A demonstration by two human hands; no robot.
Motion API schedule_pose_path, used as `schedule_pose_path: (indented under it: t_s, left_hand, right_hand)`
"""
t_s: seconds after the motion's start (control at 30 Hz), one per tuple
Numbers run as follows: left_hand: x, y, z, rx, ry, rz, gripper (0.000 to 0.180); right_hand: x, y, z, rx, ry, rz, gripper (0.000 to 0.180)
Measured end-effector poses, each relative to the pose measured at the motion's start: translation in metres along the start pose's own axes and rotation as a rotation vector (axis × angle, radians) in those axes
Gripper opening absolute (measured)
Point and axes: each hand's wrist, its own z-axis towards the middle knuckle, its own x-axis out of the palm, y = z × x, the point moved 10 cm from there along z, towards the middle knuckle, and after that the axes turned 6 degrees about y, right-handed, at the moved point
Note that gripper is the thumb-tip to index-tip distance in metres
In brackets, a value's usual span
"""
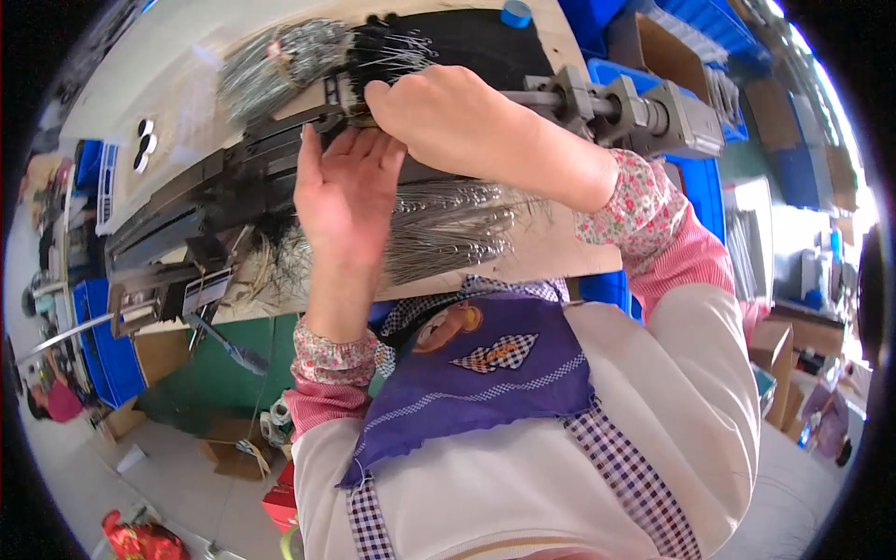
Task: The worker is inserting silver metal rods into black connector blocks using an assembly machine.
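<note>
My left hand [347, 201] is palm up at the dark metal bench fixture [238, 177], thumb apart from the fingers, with nothing visible on the palm. Just beyond its fingertips, my right hand [425, 112] is closed with its back toward me; whatever its fingers pinch is hidden. Thin metal wires with hooked ends [406, 51] lie on a black mat [495, 47] past the right hand. A bundle of silvery wires [280, 70] rests at the far left of it. More long wires [439, 229] lie nearer to me, beneath the right forearm.
A metal cylinder mechanism [644, 117] stands at the right of the wooden bench [560, 238]. A small blue round lid-like piece [515, 13] sits at the far edge. White rings [145, 145] lie at left. Blue bins [107, 345] flank the bench, and a cardboard box [233, 448] is on the floor.
</note>
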Motion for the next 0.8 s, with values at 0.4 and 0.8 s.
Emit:
schedule_pose_path:
  t_s: [0.4, 0.8]
  left_hand:
    - [-0.045, 0.078, -0.017, -0.102, -0.232, 0.166, 0.023]
    - [-0.132, -0.186, -0.246, 0.501, -1.285, 2.920, 0.071]
  right_hand:
    - [0.110, -0.059, -0.244, 0.662, 0.200, 0.351, 0.028]
    - [0.021, -0.071, -0.270, 0.644, -0.017, 0.413, 0.021]
